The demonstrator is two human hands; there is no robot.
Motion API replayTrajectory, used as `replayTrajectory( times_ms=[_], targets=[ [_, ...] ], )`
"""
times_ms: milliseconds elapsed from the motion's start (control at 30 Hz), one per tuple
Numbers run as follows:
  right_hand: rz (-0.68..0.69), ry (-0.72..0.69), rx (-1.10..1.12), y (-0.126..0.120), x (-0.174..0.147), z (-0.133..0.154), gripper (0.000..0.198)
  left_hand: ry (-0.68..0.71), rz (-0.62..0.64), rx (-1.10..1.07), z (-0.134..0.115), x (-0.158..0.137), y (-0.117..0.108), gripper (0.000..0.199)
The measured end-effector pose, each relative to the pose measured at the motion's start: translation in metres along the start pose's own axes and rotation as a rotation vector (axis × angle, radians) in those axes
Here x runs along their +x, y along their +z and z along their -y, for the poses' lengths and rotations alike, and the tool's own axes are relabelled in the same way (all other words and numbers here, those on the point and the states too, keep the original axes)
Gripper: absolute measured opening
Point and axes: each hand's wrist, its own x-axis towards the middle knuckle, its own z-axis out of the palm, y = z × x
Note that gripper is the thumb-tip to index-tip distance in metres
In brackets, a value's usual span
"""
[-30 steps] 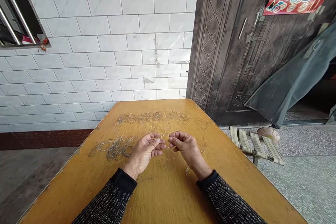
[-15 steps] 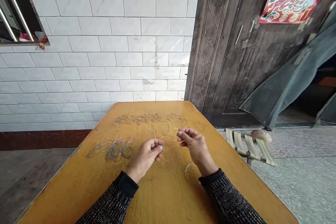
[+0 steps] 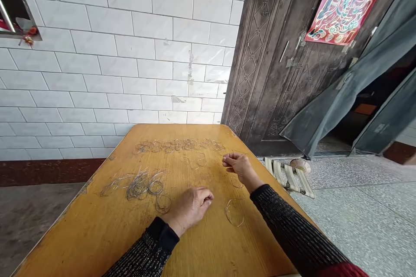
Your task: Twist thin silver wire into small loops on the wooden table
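Left hand (image 3: 193, 205) loosely curled, right hand (image 3: 236, 165) pinched, any hold by the fingers untellable, the round grey wire loop (image 3: 157, 204) below-left of centre could be snagged by a sliding black cuff (image 3: 161, 233).

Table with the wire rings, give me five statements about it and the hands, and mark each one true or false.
1. The row of wire rings lies near the far edge of the table. True.
2. The wire tangle is to the left of the left hand. True.
3. The left hand is nearer the far edge than the other. False: the right hand is nearer.
4. The table is white. False: it is yellowish brown.
5. Dark cuffs surround both wrists. True.
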Motion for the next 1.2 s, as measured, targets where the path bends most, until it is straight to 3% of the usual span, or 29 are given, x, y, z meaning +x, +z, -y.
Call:
replayTrajectory(
  times_ms=[233, 533, 667, 867, 1000, 1200],
  targets=[
    [-0.031, 0.017, -0.098, 0.025, 0.033, -0.011, 0.012, -0.013, -0.005, -0.015, 0.007, 0.001, 0.005, 0.019],
    [-0.025, -0.037, -0.398, 0.016, 0.041, -0.018, 0.017, -0.016, 0.007, -0.029, 0.007, 0.001, 0.005, 0.02],
    [0.0, -0.078, -0.492, 0.002, 0.036, -0.007, 0.014, -0.021, 0.005, -0.037, 0.008, 0.001, 0.004, 0.019],
    [0.0, -0.167, -0.502, -0.04, 0.017, 0.012, 0.006, -0.019, -0.001, -0.052, 0.005, 0.001, 0.002, 0.019],
    [-0.003, -0.161, -0.502, -0.061, 0.005, 0.005, 0.01, -0.035, 0.012, -0.019, 0.002, 0.001, 0.0, 0.02],
    [0.046, -0.14, -0.567, -0.068, 0.004, -0.004, 0.009, -0.021, 0.016, -0.009, 0.006, 0.003, 0.003, 0.019]
  ],
)
